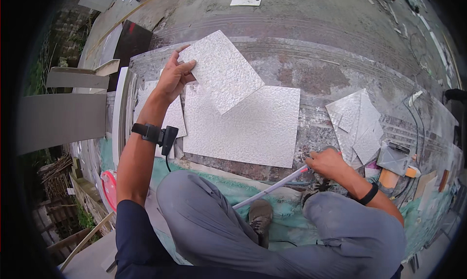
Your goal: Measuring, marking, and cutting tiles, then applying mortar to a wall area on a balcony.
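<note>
My left hand pinches the left corner of a white textured panel, fingers behind it and thumb in front. That panel is held at a slant over a larger white textured panel, which lies flat on the stained work surface. My right hand is closed round the upper end of a long pale grey rod with a red mark near the grip. The rod slants down to the left, and its lower end is hidden behind my knee. Several cut panel pieces overlap to the right.
More panel pieces lie at left beside a stack of boards. At right sit a grey square box, an orange block and cables. Green netting spreads round my shoes. A red-rimmed round thing stands at left.
</note>
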The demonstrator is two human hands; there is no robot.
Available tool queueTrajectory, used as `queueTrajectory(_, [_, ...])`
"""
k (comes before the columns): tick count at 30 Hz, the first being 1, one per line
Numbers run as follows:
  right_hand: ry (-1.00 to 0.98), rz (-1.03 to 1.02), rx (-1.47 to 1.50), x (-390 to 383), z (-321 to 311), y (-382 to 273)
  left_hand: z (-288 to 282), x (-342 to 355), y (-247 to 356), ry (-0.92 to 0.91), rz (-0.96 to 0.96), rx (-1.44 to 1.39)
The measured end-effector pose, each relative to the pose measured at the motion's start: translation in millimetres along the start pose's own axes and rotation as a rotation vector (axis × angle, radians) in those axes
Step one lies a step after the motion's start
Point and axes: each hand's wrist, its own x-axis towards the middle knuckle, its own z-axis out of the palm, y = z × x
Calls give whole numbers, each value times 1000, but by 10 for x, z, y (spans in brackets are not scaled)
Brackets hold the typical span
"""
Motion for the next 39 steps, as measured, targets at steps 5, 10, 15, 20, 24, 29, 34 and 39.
queueTrajectory(5, [122, 63, 106, -277, 377, 416, 1082, 778, 118, -91, -93, -71])
queueTrajectory(10, [500, 468, 323, -745, 130, 932, 1950, 1295, -280, -114, -140, -185])
queueTrajectory(15, [865, 1073, 581, -1540, 612, 1655, 2903, 1361, -962, -42, -169, -288])
queueTrajectory(20, [446, 1238, 600, -1904, 817, 1762, 3565, 1011, -1429, 32, -221, -346])
queueTrajectory(24, [626, 1261, 572, -1915, 822, 1758, 3815, 780, -1583, 37, -224, -330])
queueTrajectory(29, [1123, 974, 1244, -1763, 727, 1742, 4141, 589, -1675, -37, -234, -312])
queueTrajectory(34, [1115, 940, 759, -1329, 480, 1899, 4142, 470, -1640, -6, -227, -273])
queueTrajectory(39, [751, 1028, 310, -1468, 379, 2246, 3751, 537, -1563, 176, -159, -277])
